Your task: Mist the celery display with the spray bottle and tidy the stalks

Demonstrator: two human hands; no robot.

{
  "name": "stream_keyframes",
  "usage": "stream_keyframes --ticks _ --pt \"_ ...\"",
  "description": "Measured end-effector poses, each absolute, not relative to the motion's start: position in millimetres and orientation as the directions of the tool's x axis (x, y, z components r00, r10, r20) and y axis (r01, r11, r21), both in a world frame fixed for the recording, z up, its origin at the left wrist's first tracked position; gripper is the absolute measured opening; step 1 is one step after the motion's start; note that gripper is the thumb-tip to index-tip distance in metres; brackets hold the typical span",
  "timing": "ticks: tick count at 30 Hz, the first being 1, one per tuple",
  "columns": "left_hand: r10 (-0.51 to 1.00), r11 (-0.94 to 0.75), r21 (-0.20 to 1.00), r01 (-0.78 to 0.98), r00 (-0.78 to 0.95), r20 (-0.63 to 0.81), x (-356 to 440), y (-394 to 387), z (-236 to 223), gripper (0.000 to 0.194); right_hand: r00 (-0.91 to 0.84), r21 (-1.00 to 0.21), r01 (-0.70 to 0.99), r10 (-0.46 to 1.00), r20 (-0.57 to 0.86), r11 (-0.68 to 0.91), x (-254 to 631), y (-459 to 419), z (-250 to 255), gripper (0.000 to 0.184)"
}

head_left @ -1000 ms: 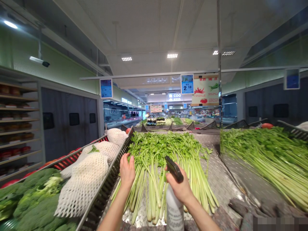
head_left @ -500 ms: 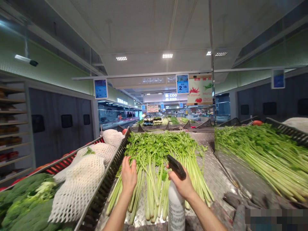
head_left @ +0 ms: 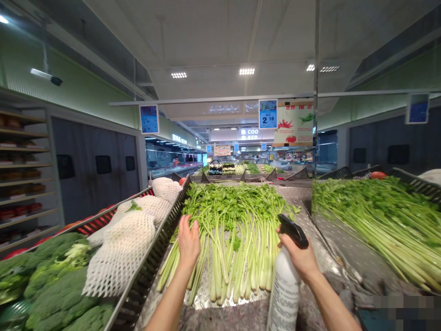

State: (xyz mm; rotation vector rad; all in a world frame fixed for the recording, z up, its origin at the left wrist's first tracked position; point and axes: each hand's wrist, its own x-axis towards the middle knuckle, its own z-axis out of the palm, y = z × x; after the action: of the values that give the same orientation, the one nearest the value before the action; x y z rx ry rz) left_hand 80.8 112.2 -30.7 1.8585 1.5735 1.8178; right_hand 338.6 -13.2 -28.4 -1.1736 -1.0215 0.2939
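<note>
A broad layer of celery (head_left: 237, 230) lies on a metal display shelf (head_left: 203, 301), leaves at the back and pale stalk ends towards me. My right hand (head_left: 299, 255) is wrapped around the neck of a white spray bottle (head_left: 284, 287) with a black trigger head, held upright over the right front of the celery. My left hand (head_left: 189, 240) hovers at the celery's left side with its fingers stretched out and nothing in it. Whether its fingertips touch the leaves, I cannot tell.
To the left, a black crate wall (head_left: 151, 257) borders broccoli (head_left: 62, 285) and pieces in white foam netting (head_left: 124, 243). A mirror (head_left: 372, 220) on the right reflects the celery. Grey cloth (head_left: 339, 287) lies at the right front. A price sign (head_left: 268, 114) hangs above.
My right hand has moved right with the spray bottle, off the middle of the celery. My left hand stays near the left side. The view has shifted slightly.
</note>
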Motion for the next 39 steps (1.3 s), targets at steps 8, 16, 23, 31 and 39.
stream_keyframes --ticks 8,16,23,31,39 --pt "0.695 -0.485 0.672 0.56 -0.22 0.685 90.5 111.5 -31.7 0.049 0.724 -0.901 0.265 0.546 0.422 0.344 373.1 -26.8 -36.9 0.03" --pt "0.692 -0.505 0.668 0.547 -0.207 0.692 100.1 113.6 -34.4 0.046 0.739 -0.896 0.274 0.52 0.428 0.348 371.9 -34.4 -38.4 0.029" --pt "0.68 -0.518 0.664 0.538 -0.212 0.702 98.2 113.5 -32.4 0.045 0.515 -0.813 0.378 0.629 0.582 0.443 337.1 -29.0 -26.3 0.023" --pt "0.689 -0.468 0.681 0.563 -0.249 0.68 85.6 112.4 -29.7 0.046 0.289 -0.769 0.409 0.729 0.62 0.492 300.4 -21.7 -17.4 0.02" --pt "0.679 -0.466 0.681 0.565 -0.265 0.685 80.7 115.7 -29.7 0.044 0.104 -0.764 0.265 0.77 0.63 0.589 257.4 -11.6 -11.7 0.017"
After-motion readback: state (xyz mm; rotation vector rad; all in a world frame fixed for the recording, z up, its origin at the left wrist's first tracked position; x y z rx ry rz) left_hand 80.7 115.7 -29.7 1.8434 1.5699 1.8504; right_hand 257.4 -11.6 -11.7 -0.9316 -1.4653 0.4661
